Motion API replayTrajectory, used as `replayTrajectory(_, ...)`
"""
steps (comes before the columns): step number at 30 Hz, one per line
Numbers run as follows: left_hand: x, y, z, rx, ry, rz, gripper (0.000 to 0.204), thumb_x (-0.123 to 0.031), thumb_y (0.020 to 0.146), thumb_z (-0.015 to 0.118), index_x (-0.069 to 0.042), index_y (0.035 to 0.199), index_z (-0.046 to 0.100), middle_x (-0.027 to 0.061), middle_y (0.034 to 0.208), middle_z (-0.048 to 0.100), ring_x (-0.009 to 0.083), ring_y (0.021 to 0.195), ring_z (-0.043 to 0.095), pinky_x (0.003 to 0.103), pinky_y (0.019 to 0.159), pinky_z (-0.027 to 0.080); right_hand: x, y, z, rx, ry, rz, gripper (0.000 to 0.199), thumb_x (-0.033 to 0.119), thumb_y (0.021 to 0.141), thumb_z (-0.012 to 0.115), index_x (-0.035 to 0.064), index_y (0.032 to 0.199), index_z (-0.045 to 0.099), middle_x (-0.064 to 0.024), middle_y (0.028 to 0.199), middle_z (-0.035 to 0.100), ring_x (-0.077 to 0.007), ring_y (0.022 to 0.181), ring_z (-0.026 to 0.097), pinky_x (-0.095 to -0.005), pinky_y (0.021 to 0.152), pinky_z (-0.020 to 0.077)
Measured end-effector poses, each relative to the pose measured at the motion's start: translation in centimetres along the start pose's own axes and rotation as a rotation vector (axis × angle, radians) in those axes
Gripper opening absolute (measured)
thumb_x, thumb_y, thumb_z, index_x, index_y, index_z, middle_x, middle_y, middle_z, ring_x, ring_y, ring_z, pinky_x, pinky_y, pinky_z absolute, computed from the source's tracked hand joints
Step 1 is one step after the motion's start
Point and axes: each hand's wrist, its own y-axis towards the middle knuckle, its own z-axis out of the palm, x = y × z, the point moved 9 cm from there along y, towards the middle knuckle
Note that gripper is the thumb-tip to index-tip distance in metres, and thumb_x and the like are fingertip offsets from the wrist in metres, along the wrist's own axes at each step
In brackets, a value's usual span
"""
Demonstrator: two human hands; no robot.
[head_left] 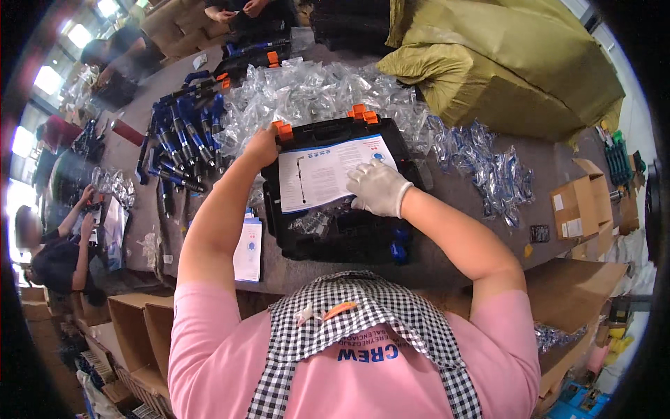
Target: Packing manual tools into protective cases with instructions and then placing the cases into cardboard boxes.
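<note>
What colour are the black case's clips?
The clips are orange, clearest in the head view.

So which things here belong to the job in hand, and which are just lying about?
Part of the job:
open black case, left hand at its edge
printed sheet under the gloved right hand
probably: leaflet stack, clear bags, blue tools

Apparently just lying about:
olive sack
cardboard box at right

Left arm (222, 209) extends forward, gloved right fingers (363, 183) loosely spread.
</note>
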Motion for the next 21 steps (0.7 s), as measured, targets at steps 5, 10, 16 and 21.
replayTrajectory(5,4.1,0.3,0.4,0.029,-0.183,-0.175,0.029,-0.017,0.078,0.065,0.000,0.102,0.070,0.0248,0.099,0.068,0.0375,0.099,0.065,0.042,0.086,0.051,1.2,0.0,-0.3,-0.040,-0.029,-0.070,0.032,0.038,0.087,0.062,0.0092,0.101,0.065,-0.0088,0.110,0.063,-0.0274,0.110,0.057,-0.0439,0.092,0.0422)
replayTrajectory(10,2.0,-1.3,-3.7,-0.108,-0.789,-0.189,0.031,-0.008,0.078,0.058,0.001,0.106,0.068,0.0121,0.090,0.070,0.0196,0.087,0.064,0.031,0.080,0.049,1.1,-0.3,0.3,-0.031,-0.053,-0.020,0.032,0.037,0.087,0.062,0.0099,0.103,0.066,-0.0086,0.110,0.063,-0.0260,0.110,0.056,-0.0429,0.091,0.0427)
replayTrajectory(16,-11.1,-16.6,-13.0,-0.159,-0.907,0.329,0.065,-0.003,0.065,0.066,0.001,0.128,0.054,0.0099,0.117,0.062,0.0190,0.107,0.059,0.033,0.095,0.045,-0.5,-1.1,0.8,-0.018,0.101,0.092,0.037,0.038,0.083,0.064,0.0078,0.105,0.066,-0.0102,0.119,0.061,-0.0283,0.117,0.053,-0.0466,0.095,0.0410)
replayTrajectory(21,-14.7,-23.1,-9.7,-0.299,-0.192,0.519,0.062,-0.006,0.058,0.073,-0.003,0.118,0.060,0.0173,0.119,0.060,0.0365,0.113,0.057,0.043,0.098,0.045,-3.4,-4.8,3.4,-0.072,0.427,0.363,0.053,0.043,0.093,0.051,0.0150,0.137,0.050,-0.0130,0.143,0.047,-0.0326,0.135,0.039,-0.0423,0.113,0.0287)
